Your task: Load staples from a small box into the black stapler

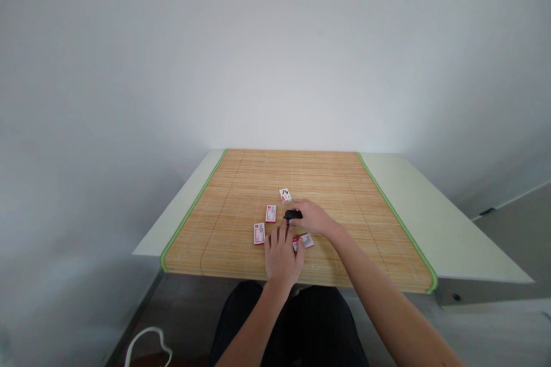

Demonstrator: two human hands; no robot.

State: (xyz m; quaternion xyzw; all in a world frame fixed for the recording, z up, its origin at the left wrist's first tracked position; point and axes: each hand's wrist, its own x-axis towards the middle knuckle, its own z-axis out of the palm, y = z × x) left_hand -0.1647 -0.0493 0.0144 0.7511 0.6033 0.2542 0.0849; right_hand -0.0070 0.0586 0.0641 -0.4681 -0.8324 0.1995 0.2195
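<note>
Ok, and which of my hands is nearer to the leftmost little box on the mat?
Your left. The left hand is just to the right of that box; the right hand is farther right, at the black object.

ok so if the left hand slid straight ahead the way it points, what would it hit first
Most likely the black object at the right hand, just ahead of the left hand; depth is unclear, so they may be touching.

A green-edged bamboo mat (318,173) covers the pale table's (404,200) middle, bearing four small boxes (271,214)
</note>
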